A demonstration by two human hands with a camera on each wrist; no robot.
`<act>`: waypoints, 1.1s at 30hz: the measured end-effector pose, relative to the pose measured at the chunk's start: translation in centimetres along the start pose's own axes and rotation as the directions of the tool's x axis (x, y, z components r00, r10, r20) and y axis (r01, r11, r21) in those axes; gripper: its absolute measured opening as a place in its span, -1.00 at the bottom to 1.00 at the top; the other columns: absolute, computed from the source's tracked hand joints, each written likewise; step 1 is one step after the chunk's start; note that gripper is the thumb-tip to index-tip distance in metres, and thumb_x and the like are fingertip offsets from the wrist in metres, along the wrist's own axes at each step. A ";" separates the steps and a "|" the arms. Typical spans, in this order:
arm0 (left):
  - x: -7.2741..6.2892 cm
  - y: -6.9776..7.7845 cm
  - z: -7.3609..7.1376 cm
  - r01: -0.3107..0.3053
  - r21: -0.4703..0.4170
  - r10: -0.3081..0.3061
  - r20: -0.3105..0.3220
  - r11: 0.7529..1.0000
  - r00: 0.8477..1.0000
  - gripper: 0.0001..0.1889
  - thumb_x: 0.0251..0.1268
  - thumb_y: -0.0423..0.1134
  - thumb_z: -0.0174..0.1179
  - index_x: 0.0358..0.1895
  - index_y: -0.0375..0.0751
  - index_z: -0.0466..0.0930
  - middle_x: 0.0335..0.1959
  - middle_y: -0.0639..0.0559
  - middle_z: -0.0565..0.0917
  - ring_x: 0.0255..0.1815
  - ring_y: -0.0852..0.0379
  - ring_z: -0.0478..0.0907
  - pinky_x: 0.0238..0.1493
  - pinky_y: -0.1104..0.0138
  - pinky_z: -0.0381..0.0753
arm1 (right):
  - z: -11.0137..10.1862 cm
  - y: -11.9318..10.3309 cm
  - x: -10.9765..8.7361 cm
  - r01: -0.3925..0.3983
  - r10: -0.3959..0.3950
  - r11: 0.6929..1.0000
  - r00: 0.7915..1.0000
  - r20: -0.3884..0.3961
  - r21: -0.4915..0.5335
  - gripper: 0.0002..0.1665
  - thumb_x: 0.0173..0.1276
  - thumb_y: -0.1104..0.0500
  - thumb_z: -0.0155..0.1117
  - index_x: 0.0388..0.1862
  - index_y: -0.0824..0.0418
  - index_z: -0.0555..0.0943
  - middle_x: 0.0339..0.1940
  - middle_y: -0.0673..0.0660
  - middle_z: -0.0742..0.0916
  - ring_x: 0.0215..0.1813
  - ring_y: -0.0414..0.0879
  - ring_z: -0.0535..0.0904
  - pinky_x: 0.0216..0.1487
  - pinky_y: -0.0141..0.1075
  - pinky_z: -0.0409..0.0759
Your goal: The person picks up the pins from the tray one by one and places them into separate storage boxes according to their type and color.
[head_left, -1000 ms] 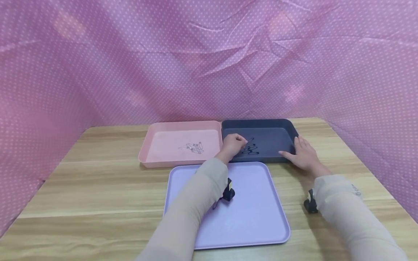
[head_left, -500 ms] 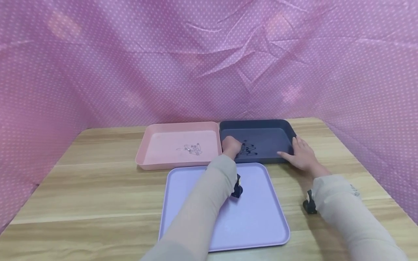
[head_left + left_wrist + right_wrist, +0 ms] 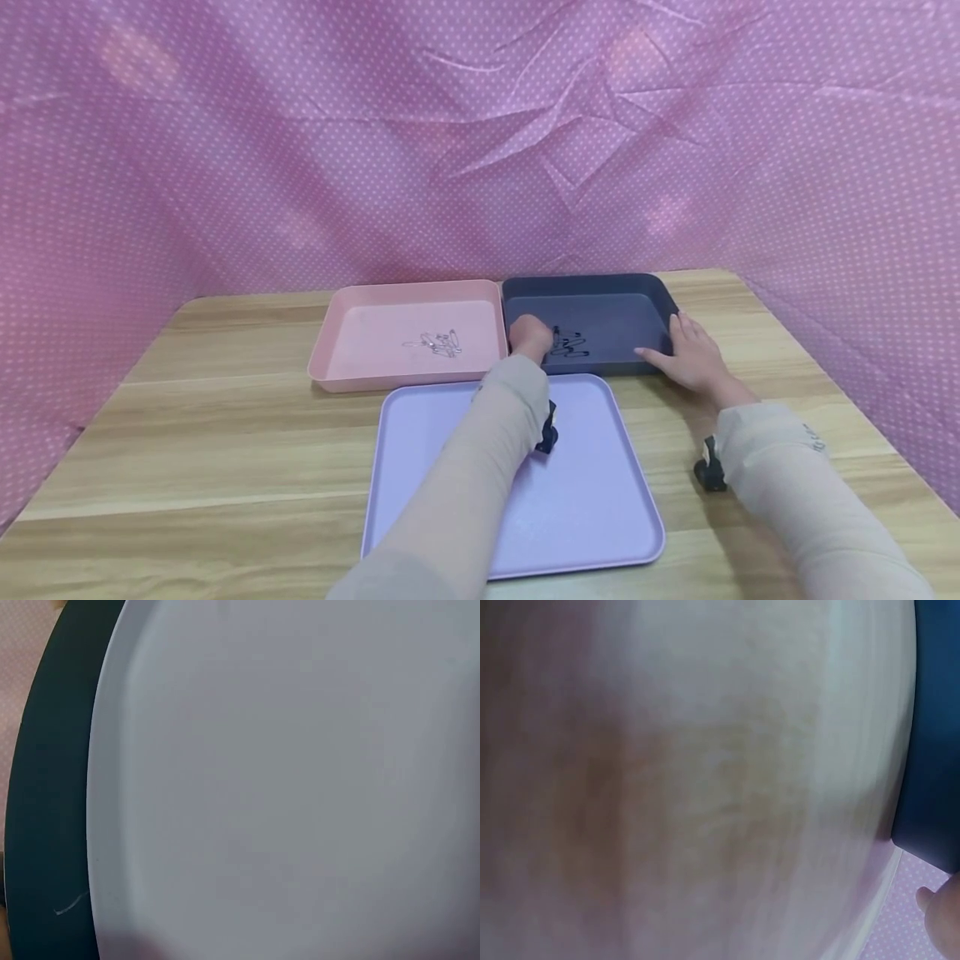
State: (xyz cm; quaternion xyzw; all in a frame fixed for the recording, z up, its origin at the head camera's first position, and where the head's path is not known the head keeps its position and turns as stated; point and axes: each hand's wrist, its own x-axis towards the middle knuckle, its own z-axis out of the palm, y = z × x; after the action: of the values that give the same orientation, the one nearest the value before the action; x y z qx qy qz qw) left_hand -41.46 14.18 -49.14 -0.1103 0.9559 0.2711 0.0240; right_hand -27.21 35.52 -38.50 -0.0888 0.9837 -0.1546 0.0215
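Note:
My left hand (image 3: 531, 337) is lowered into the left side of the dark tray (image 3: 615, 308), its back toward the head camera. Its fingers are hidden, and I cannot tell whether they hold anything. Just right of it lie several black safety pins (image 3: 572, 343) on the tray floor. At the tray's right side rests my right hand (image 3: 693, 358), fingers extended along the rim and thumb reaching toward the inside. The left wrist view mostly shows the lilac tray (image 3: 262, 780) beside the dark tray's wall (image 3: 49, 787). Part of the right hand (image 3: 945, 919) appears by the dark tray's corner in the right wrist view.
A pink tray (image 3: 375, 333) adjoins the dark one on the left, with several silver safety pins (image 3: 442, 343) inside. The flat lilac tray (image 3: 577, 500) lies in front, under my left forearm. Wooden tabletop (image 3: 225, 450) surrounds them; pink dotted cloth (image 3: 375, 167) hangs behind.
My left hand has come down into the dark tray and turned, so its fingers no longer show beside the black pins. My right hand stays at the tray's right rim.

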 end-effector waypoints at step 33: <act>-12.6 1.2 -13.9 -0.069 -0.317 0.166 0.291 0.946 0.942 -0.70 0.22 -0.24 -0.03 -0.06 -0.36 0.46 -0.10 -0.09 0.50 -0.10 0.05 0.41 -0.04 0.21 0.39 | -0.4 -0.5 0.0 0.002 -0.002 1.000 1.000 0.006 0.016 0.15 0.19 -0.33 -0.15 0.20 0.66 -0.21 0.22 0.59 -0.11 0.25 0.38 -0.22 0.20 0.10 -0.22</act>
State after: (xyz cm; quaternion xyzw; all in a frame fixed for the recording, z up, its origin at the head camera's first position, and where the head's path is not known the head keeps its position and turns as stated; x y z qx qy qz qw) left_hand -29.26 10.36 -35.38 -0.0105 0.8919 0.4293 0.1420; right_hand -27.11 35.12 -38.00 -0.0902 0.9823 -0.1623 0.0251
